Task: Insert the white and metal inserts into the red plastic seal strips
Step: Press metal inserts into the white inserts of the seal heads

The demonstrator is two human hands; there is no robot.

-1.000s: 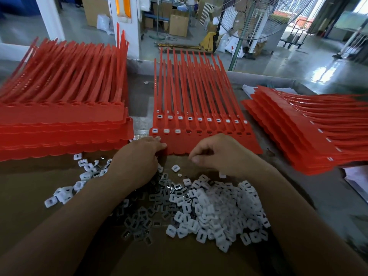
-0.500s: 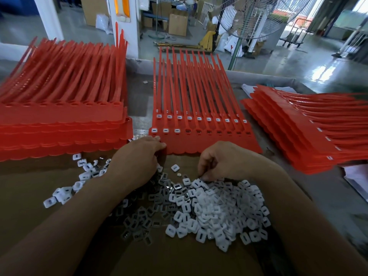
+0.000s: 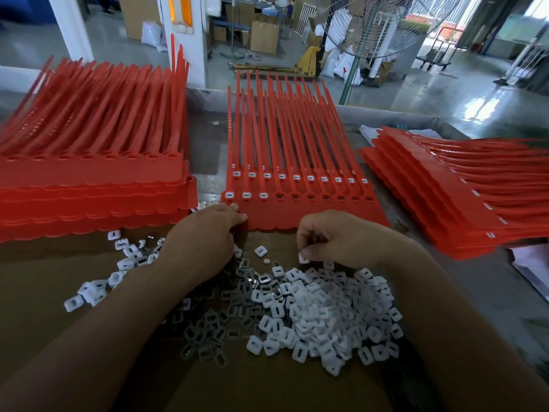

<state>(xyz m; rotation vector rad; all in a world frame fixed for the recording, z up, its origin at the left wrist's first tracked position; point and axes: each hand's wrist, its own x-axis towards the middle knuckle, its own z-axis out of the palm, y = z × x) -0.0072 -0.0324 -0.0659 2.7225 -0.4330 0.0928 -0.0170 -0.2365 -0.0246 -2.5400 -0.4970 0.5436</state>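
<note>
The left hand (image 3: 205, 242) held the near edge of the middle red strips (image 3: 297, 185). The right hand (image 3: 341, 239) pinched one white insert (image 3: 303, 258) just above the pile (image 3: 320, 316) of inserts. The pile lay on the desk (image 3: 475, 292), right in front of the strips, close to both hands.

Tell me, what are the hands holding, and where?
Right hand pinches a small white square insert by one edge; left hand grips the near corner of the middle red plastic seal strips.
</note>
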